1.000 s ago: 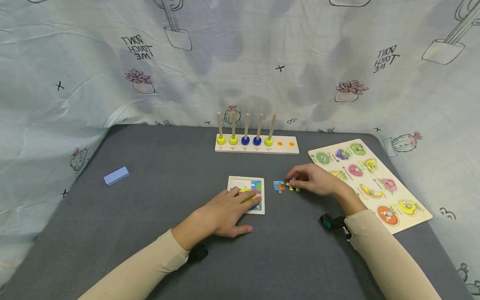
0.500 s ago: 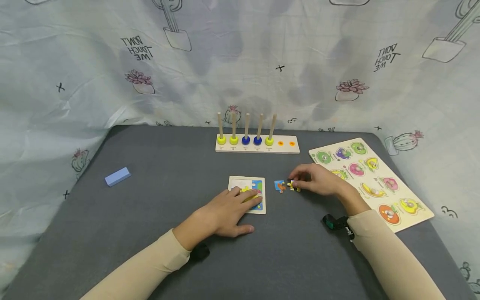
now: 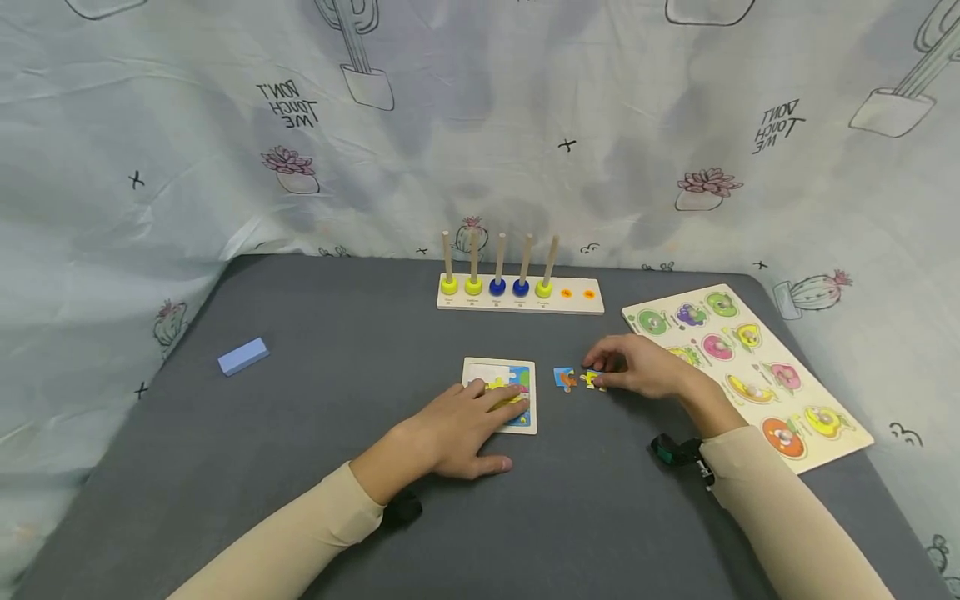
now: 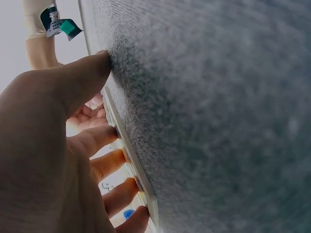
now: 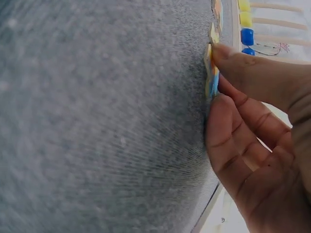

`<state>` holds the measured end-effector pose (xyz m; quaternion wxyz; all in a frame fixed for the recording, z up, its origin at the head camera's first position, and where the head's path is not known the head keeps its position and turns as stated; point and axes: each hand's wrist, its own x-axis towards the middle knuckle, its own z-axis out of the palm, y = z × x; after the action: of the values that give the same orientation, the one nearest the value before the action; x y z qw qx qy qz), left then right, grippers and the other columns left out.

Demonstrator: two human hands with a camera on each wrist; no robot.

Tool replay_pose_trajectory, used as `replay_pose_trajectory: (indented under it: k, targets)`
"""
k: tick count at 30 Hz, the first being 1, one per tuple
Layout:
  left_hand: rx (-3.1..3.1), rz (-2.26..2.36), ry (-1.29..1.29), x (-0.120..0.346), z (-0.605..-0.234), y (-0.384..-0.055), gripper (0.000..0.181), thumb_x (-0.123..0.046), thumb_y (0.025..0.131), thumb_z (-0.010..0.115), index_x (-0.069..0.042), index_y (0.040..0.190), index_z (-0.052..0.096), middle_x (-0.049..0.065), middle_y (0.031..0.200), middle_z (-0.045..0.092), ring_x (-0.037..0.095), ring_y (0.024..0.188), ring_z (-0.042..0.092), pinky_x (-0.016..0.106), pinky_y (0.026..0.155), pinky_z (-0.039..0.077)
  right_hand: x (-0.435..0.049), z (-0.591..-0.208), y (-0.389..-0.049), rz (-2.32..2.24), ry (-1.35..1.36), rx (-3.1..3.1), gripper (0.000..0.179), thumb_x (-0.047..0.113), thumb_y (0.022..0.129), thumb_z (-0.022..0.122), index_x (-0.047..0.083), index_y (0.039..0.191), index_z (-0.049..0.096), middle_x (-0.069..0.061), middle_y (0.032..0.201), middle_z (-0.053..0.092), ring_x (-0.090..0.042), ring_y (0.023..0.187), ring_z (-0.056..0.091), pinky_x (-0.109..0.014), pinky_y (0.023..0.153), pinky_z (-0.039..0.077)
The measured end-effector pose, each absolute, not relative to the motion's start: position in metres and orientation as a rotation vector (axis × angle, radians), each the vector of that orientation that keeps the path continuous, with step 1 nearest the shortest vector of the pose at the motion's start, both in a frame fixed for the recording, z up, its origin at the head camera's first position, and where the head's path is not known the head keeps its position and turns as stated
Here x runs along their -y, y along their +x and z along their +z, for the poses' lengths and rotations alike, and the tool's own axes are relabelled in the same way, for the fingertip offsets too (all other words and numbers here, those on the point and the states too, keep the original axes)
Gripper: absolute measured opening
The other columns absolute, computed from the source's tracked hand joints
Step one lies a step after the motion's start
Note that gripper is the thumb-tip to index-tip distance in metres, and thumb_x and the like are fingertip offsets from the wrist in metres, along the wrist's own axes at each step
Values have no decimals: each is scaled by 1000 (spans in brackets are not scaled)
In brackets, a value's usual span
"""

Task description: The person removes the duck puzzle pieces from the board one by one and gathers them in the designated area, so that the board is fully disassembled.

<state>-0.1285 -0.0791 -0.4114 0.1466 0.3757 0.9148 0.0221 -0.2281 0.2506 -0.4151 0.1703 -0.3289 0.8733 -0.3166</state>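
My left hand (image 3: pixel 457 429) lies with fingers spread over a small wooden jigsaw tray (image 3: pixel 480 371), its fingertips on the pieces inside and its thumb on the table. In the left wrist view those fingertips rest along the tray's edge (image 4: pixel 130 148). Part of the tray's picture is hidden under them. To the right, my right hand (image 3: pixel 639 364) pinches a yellow and blue jigsaw piece (image 3: pixel 591 379) between thumb and index finger, low at the table. The right wrist view shows that piece (image 5: pixel 212 80) edge-on. A blue and orange jigsaw piece (image 3: pixel 564 378) lies just left of it.
Behind stands a wooden peg board (image 3: pixel 517 305) with yellow and blue rings. A fruit knob puzzle board (image 3: pixel 738 367) lies at the right, partly under the right forearm. A blue block (image 3: pixel 243 357) lies far left. A patterned cloth (image 3: pixel 420 125) hangs behind the grey table (image 3: pixel 337 333).
The pinched piece has turned slightly in my right fingers, and the gap to the orange piece is a little wider. My left hand stays on the tray. The head view has shifted slightly.
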Motion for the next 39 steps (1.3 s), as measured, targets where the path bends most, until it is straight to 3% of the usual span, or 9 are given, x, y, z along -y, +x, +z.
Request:
replay_pose_trajectory:
  k: [8,14,24,31,39]
  targets:
    - [-2656,30,1141,78,-409,-131,78,-65,97,55,-29,162,32,-7,166,30,23,133,42,47,107,41,-250,-405,-232,-785,-990,-2472,17,11,95,75,8,112,73,1,100,69,-13,90,63,-34,78,53]
    - [-2653,51,1136,80,-410,-127,77,-64,97,55,-28,162,33,-6,163,33,22,132,43,46,105,42,-247,-401,-233,-766,-1040,-2489,16,9,97,72,6,113,73,-1,104,71,-14,93,65,-40,83,55]
    - [-2539,242,1100,90,-403,-133,69,-52,100,60,-28,161,37,-6,168,30,24,149,34,44,116,38,-236,-401,-230,-870,-1046,-2487,18,13,100,68,7,116,72,-3,109,74,-15,98,67,-43,86,55]
    - [-2560,251,1100,89,-406,-135,68,-53,99,61,-31,160,39,-5,163,34,20,145,38,44,109,46,-219,-406,-229,-953,-1095,-2477,16,11,100,68,8,115,73,1,103,73,-13,90,66,-35,77,53]
    - [-2544,245,1115,93,-408,-135,71,-53,99,61,-32,161,35,-7,166,31,21,148,35,44,109,45,-198,-410,-228,-978,-1122,-2425,20,17,103,64,11,121,72,4,93,68,-12,74,62,-34,70,52]
